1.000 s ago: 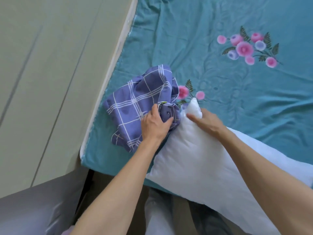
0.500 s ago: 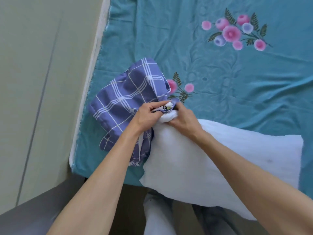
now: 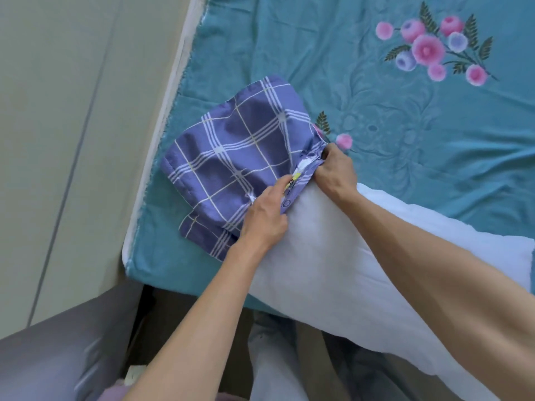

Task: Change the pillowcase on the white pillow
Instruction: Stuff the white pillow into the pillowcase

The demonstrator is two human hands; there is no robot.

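Pillowcase [image 3: 243, 163] now covers our pillow [image 3: 333, 270] corner. Left hand [image 3: 265, 224] and right hand [image 3: 335, 173] each pinch its opening.

hands [image 3: 298, 198] gripping pillowcase [image 3: 234, 157], pillow [image 3: 333, 256]

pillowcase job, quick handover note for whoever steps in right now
Left hand grips the lower edge of the purple checked pillowcase opening.
Right hand grips the upper edge at the pillow's corner.
White pillow lies on the teal bedsheet, only its end inside the case.
Done: opening started over the pillow's end.
Left: pull the case along the pillow's remaining length, then close it.
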